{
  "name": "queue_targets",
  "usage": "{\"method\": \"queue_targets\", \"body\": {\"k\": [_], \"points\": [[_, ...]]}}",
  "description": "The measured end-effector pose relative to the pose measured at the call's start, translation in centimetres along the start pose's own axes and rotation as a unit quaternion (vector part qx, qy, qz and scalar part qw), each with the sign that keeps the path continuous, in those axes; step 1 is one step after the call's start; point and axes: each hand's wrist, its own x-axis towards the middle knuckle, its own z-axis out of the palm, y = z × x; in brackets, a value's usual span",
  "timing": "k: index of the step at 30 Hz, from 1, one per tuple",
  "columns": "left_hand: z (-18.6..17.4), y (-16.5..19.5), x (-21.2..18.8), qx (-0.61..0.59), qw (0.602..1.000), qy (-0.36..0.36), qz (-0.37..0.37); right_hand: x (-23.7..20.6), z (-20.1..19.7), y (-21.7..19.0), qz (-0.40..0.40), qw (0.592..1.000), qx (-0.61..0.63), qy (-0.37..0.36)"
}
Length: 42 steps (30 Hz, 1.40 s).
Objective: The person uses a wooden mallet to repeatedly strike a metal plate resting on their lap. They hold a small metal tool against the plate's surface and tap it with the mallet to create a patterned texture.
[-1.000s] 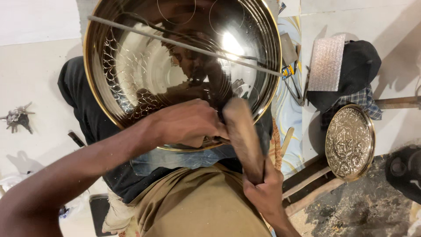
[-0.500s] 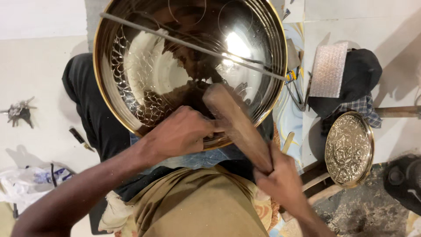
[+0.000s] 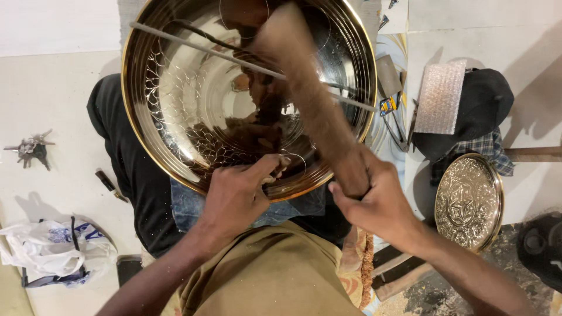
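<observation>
My right hand [image 3: 374, 202] grips matt, rough wooden mallet [image 3: 310, 99]. Beneath it, brass bowl [image 3: 193, 99]: mirror-glossy, smooth metal, partly chased pattern. Right of bowl: embossed brass plate [image 3: 468, 202], dull sheen; bubble wrap [image 3: 440, 96], plastic; checked cloth [image 3: 497, 153].

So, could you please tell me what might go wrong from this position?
The right hand has the wooden mallet raised and motion-blurred; a stray blow could hit the left hand, whose fingertips pinch a small tool against the brass bowl. A misplaced strike might also mar the fine engraved pattern. The bowl seems propped on the lap, so it could shift under a blow.
</observation>
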Motion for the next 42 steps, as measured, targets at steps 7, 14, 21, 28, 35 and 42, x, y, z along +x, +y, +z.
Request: {"method": "queue_targets", "body": {"k": [7,14,21,28,35,42], "points": [[1.2,0.9,-1.2,-0.002,0.992,0.079,-0.094,0.5,-1.1,-0.3,0.047,0.983,-0.109,-0.141],[-0.4,1.3,-0.4,-0.263,0.951,0.161,-0.033,-1.6,3.8,1.8,0.024,0.995,0.100,-0.018],[-2.4,0.1,2.3,-0.136,0.985,-0.104,-0.004,-5.0,8.1,5.6,0.077,0.958,0.273,0.037],[-2.1,-0.2,2.3,-0.107,0.987,-0.113,0.031,-4.5,6.1,3.5,0.030,0.978,0.187,0.091],[-2.8,-0.5,4.3,-0.100,0.971,-0.161,0.147,-4.1,3.8,1.8,0.065,0.993,-0.021,0.094],[-2.4,-0.2,7.7,-0.028,0.910,-0.330,0.249,-9.2,9.5,6.4,0.042,0.960,0.091,0.260]]}}
